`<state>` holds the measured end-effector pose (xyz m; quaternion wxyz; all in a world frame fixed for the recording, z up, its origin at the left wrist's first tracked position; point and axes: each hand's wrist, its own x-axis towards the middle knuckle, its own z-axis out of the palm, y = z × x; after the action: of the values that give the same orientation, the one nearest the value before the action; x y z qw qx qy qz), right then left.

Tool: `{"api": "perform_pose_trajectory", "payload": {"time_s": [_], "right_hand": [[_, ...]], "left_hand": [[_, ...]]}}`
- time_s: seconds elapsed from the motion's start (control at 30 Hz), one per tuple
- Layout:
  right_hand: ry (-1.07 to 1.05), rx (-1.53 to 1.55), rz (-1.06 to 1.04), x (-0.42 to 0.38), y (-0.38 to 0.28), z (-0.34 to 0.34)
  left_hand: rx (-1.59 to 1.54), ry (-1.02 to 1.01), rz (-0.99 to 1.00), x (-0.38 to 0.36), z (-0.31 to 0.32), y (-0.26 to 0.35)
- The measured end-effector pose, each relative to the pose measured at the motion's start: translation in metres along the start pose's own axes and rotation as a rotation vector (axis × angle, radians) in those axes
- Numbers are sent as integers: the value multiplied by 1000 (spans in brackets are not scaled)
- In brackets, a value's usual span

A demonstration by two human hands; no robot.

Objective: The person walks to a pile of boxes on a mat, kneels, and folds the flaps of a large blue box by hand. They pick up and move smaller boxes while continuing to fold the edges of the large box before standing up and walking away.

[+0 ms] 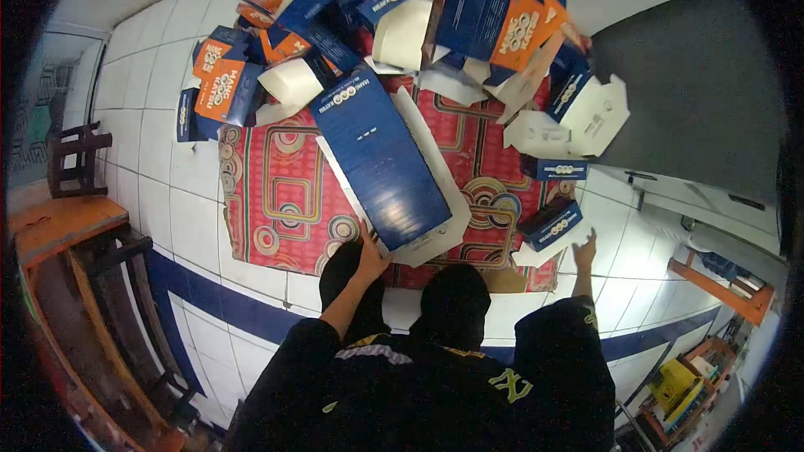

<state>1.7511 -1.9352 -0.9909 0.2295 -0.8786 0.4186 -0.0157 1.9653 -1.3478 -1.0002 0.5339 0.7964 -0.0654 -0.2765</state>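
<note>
A blue flat cardboard box (381, 163) with white flaps, apparently on top of other flat ones, lies at a slant on the red patterned mat (289, 176) in front of me. My left hand (373, 256) is at its near left corner, fingers closed along the edge; part of the grip is hidden. My right hand (585, 253) is raised off to the right with its fingers apart and nothing in them. Just left of it sits a small blue folded box (550, 224) with a white flap sticking out.
A heap of blue and orange folded boxes (511, 29) covers the far side of the mat. An open box (595, 117) lies at the right. Wooden furniture (71, 230) stands at the left, a grey panel (695, 84) at the right. White tiles (188, 192) surround the mat.
</note>
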Motion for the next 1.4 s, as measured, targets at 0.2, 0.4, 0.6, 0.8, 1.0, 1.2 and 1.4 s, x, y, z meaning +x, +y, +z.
{"api": "perform_pose_trajectory", "payload": {"time_s": [0.2,0.4,0.6,0.8,1.0,1.2,1.4], "right_hand": [[-22,210,-92,48,-24,43],[-75,355,-306,15,-137,56],[-102,479,-506,-51,-212,43],[-17,442,-732,-73,-252,22],[-73,343,-559,-27,-238,52],[-284,334,-737,-22,-256,135],[-171,261,-663,-27,-274,174]], "left_hand": [[63,145,31,21,24,-5],[28,218,24,7,31,1],[-98,252,228,-1,37,10],[-131,168,369,23,44,-6],[-115,250,421,49,75,23],[395,465,504,20,65,66],[449,374,585,27,56,45]]}}
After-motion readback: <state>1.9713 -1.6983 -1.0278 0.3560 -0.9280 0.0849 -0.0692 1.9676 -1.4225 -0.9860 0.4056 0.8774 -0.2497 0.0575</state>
